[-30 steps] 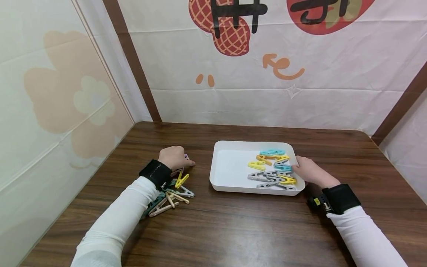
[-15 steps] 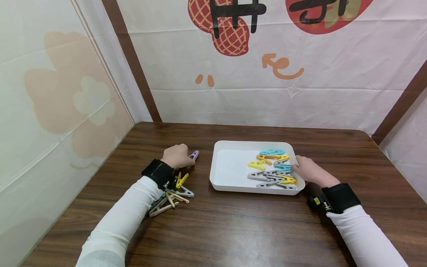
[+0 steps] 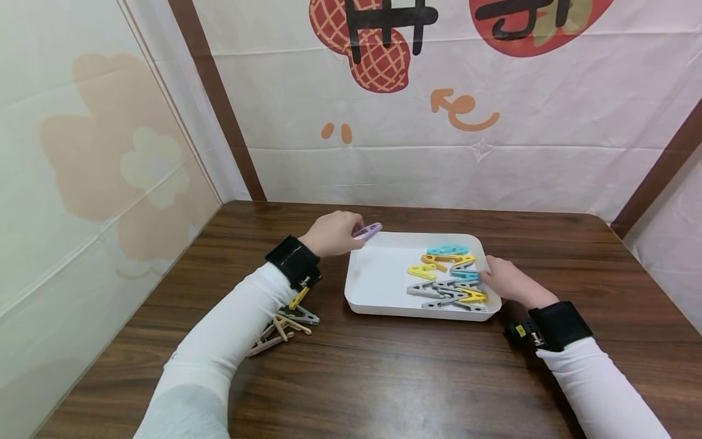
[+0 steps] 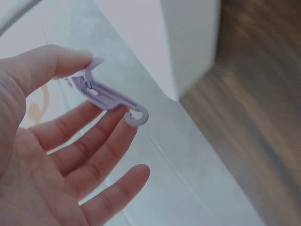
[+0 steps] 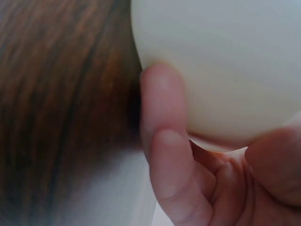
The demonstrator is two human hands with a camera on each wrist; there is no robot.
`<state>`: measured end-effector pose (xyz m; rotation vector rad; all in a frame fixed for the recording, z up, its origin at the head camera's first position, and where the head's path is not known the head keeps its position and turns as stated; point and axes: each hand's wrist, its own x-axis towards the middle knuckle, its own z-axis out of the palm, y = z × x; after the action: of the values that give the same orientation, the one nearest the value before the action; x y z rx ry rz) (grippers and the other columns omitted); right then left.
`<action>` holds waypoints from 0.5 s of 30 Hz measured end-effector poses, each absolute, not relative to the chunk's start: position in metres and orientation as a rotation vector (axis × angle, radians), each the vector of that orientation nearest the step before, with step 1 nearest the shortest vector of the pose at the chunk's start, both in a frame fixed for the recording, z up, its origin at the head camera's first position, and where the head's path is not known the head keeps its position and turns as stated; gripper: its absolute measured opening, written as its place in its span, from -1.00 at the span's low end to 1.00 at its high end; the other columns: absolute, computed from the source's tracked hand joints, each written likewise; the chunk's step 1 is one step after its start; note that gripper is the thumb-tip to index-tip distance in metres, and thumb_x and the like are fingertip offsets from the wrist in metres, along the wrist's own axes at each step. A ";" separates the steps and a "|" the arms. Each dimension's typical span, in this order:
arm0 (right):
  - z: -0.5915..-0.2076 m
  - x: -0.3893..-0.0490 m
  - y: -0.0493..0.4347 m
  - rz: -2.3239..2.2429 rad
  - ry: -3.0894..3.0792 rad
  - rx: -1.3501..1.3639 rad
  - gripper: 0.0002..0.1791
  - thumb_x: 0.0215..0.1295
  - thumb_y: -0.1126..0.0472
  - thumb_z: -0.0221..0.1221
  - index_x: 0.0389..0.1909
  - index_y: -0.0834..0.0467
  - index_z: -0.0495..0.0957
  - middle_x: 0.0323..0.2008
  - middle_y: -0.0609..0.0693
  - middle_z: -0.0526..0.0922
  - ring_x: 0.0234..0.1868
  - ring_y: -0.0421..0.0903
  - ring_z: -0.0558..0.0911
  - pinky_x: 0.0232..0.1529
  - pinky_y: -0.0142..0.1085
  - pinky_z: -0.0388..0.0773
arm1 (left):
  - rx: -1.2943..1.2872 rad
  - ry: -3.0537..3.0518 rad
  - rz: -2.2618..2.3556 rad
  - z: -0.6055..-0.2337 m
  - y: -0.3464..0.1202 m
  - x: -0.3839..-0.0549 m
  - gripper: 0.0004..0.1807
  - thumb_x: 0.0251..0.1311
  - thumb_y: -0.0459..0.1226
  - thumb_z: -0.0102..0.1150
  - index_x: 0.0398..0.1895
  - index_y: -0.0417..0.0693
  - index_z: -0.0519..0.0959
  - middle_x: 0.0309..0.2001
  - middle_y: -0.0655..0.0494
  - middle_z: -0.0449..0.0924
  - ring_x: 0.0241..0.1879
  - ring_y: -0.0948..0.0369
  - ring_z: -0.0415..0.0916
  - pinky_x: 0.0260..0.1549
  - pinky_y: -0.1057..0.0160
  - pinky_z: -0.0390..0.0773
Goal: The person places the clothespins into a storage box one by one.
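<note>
Between the thumb and fingers of my left hand (image 3: 333, 233) is a light purple clothespin (image 3: 368, 231), pinched above the far left corner of a white tray (image 3: 378, 274). The left wrist view shows the clothespin's (image 4: 108, 96) hooked end pointing away from the thumb. My right hand (image 3: 510, 283) grips the tray's right side, its thumb at the rim. In the right wrist view, curled fingers (image 5: 164, 103) lie against the tray's outer wall (image 5: 221, 70). Yellow, blue, orange and grey clothespins (image 3: 421, 271) lie in the tray's right half.
Left of the tray, a loose pile of beige, grey and yellow clothespins (image 3: 285, 323) lies on the brown wooden table (image 3: 406, 378), partly hidden by my left forearm. Printed cloth walls (image 3: 285, 177) stand behind the table and along its left side.
My left hand has lifted the purple clothespin from beside the pile and carried it right and away from me, to the tray's far left corner. The right hand and tray have stayed put.
</note>
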<state>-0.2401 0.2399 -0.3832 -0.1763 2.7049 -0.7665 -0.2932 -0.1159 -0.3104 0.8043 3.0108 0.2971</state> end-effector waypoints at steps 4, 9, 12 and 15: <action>-0.383 -0.240 0.239 -0.763 2.702 -0.186 -0.47 0.50 0.25 -0.11 0.29 0.55 0.06 -0.08 0.40 0.44 -0.39 -0.03 0.56 -0.55 -0.24 0.52 | 0.903 2.934 0.125 -0.307 -0.088 -0.302 -0.70 0.16 -0.12 0.24 -0.09 -0.06 0.61 -0.33 0.15 0.56 -0.37 0.20 0.46 -0.37 0.24 0.44; -0.382 -0.240 0.239 -0.757 2.702 -0.184 -0.47 0.50 0.25 -0.11 0.29 0.55 0.07 -0.07 0.40 0.45 -0.33 0.00 0.56 -0.53 -0.24 0.52 | 0.997 2.877 -0.114 -0.312 -0.052 -0.310 -0.71 0.19 -0.11 0.27 -0.08 -0.02 0.61 -0.27 0.18 0.60 -0.31 0.23 0.48 -0.28 0.25 0.48; -0.381 -0.239 0.238 -0.758 2.704 -0.175 -0.47 0.50 0.26 -0.11 0.29 0.55 0.06 -0.07 0.40 0.45 -0.31 0.02 0.56 -0.52 -0.24 0.51 | 1.037 2.856 -0.242 -0.322 -0.034 -0.312 -0.75 0.20 -0.11 0.25 -0.12 -0.01 0.62 -0.30 0.20 0.61 -0.33 0.24 0.48 -0.29 0.26 0.49; -0.380 -0.238 0.238 -0.751 2.704 -0.179 -0.47 0.50 0.26 -0.11 0.29 0.56 0.06 -0.06 0.41 0.44 -0.29 0.04 0.56 -0.52 -0.24 0.51 | 1.056 2.828 -0.370 -0.332 -0.021 -0.313 -0.81 0.23 -0.14 0.21 -0.17 -0.01 0.62 -0.34 0.19 0.60 -0.38 0.24 0.47 -0.34 0.27 0.48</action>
<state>-0.2379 0.2382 -0.3798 -0.1786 2.7040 -0.7505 -0.3126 -0.0210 -0.3317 1.0558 2.8279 -0.3704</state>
